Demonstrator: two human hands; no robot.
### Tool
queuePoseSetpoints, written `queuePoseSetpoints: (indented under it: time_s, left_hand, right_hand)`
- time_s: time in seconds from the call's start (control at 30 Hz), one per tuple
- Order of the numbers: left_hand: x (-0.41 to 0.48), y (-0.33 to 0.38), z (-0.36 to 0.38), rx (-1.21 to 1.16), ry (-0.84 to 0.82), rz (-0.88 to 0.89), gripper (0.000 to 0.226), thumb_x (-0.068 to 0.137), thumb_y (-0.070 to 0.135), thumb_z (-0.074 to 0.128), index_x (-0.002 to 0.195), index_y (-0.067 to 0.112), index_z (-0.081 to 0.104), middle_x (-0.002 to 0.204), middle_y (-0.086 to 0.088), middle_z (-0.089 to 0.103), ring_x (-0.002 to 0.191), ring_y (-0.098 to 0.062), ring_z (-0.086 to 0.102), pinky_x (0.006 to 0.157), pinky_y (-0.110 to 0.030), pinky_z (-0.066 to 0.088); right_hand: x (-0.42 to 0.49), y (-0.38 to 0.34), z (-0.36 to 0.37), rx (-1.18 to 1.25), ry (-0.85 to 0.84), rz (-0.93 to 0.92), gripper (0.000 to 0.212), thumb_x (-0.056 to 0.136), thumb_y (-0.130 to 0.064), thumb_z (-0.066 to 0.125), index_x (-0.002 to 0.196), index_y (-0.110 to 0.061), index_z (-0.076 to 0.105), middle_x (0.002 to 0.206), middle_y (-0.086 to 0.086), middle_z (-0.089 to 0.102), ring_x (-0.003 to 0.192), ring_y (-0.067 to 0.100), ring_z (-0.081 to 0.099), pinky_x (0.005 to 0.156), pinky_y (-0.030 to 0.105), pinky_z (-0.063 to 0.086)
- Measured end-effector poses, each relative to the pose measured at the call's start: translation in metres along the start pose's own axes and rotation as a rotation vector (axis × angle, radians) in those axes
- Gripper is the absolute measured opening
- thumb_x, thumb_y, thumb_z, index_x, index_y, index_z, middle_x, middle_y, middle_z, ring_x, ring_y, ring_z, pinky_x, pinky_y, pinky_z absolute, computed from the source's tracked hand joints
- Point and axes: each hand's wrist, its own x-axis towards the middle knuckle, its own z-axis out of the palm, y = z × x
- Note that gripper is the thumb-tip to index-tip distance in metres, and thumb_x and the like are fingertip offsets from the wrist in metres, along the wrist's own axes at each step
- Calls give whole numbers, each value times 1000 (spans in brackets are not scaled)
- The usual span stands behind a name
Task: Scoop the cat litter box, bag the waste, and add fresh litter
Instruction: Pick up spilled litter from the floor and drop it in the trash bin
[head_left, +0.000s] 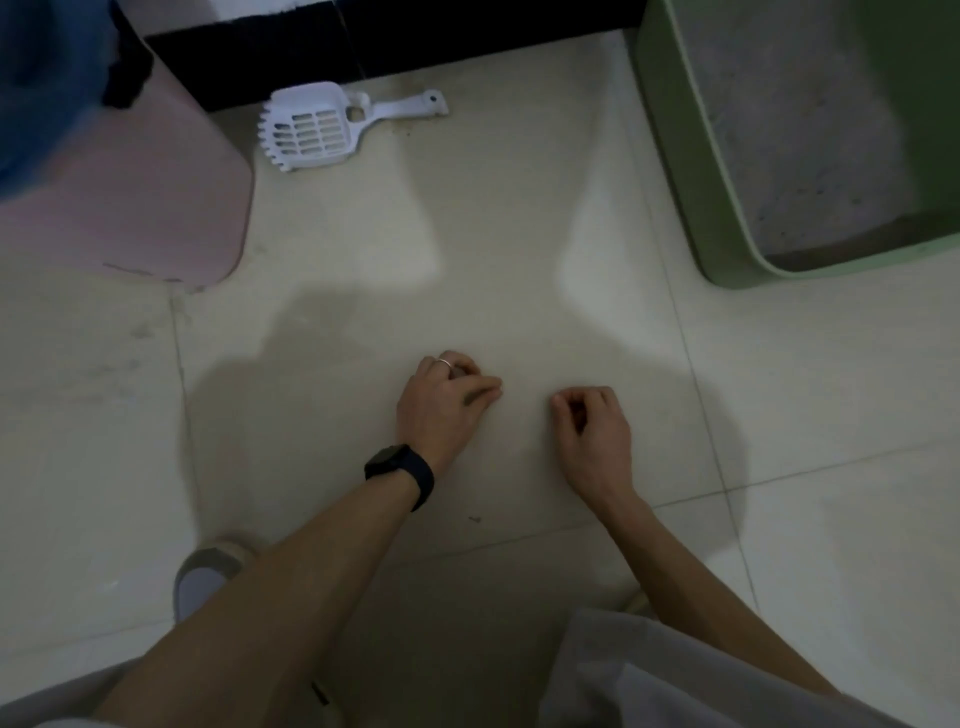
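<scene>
Nearest to us, pale grey shorts (649, 680) fill the bottom edge, and 2 bare forearms reach forward over them above the tiled floor (519, 208). A grey slipper (208, 571) shows beside the left forearm.

The left hand (447, 400) has a black watch (400, 470) at the wrist and 1 ring (442, 362) on a finger. Its fingers are curled in with the thumb laid along them. A small dark spot shows among the fingers, but we cannot tell whether anything is pinched there.

The right hand (592, 421), just beside it, is drawn into a loose fist, and we see nothing in it.

The white slotted scoop (311, 130) lies flat on the floor, well apart from both hands, with its toothed edge toward a pink bin (156, 197) and its handle pointing right. Something blue (41, 78) sits at the bin's top.

The green litter box (691, 156) stands at the upper right with grey litter (795, 130) inside; the frame cuts it off.
</scene>
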Motion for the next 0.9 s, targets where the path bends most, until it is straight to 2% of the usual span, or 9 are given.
queuePoseSetpoints:
  time_s: [0.2,0.3,0.4,0.5,0.6,0.67,0.77,0.9]
  left_hand:
    - [5,-2,8,181,73,282,10,85,31,71,81,24,76,91,2,66,76,-24,56,58,-34,49]
    - [9,-4,8,364,83,438,5,84,23,75,82,22,71,91,0,65,73,-26,54,57,-34,43]
    - [12,-1,10,575,37,583,13,78,12,76,87,15,67,96,-7,66,75,-29,56,60,-35,39]
    - [14,7,11,586,-6,518,10,80,10,72,86,12,64,94,-10,64,77,-29,55,60,-35,39]
    - [19,15,12,505,-36,412,16,79,10,77,83,17,63,89,-5,61,77,-25,54,60,-32,37]
    - [26,23,13,441,-29,351,17,81,8,75,83,19,62,88,-3,59,76,-24,54,61,-30,32]
    - [37,36,12,336,-9,266,4,92,13,65,88,14,63,91,-7,58,79,-26,55,63,-30,29]
    - [49,44,14,290,-9,200,14,100,20,53,97,11,62,100,-8,58,86,-27,54,67,-31,30]
  right_hand:
    - [0,5,2,23,14,-25,14,94,-24,64,91,-10,66,92,-6,51,73,-2,42,72,14,33]
    - [1,5,2,27,-7,-16,15,94,-26,63,92,-12,66,93,-5,53,75,3,48,73,18,38]
    - [2,4,1,45,-26,-4,16,95,-27,61,95,-12,66,96,-1,57,80,11,55,77,23,43]
    - [8,3,-10,79,25,10,14,96,-23,60,96,-10,66,98,3,57,80,11,52,77,20,39]
    - [30,14,-32,25,158,65,16,97,-22,57,97,-8,65,99,6,55,80,13,49,77,24,38]
    - [48,26,-48,-21,245,91,17,98,-20,55,98,-6,65,102,11,56,84,23,53,80,29,37]
    - [72,40,-65,-80,284,104,18,98,-20,54,99,-5,64,103,14,55,91,33,55,83,33,38]
    - [88,44,-69,-165,280,-36,13,94,-16,61,97,-6,68,101,14,58,89,32,57,81,33,40]
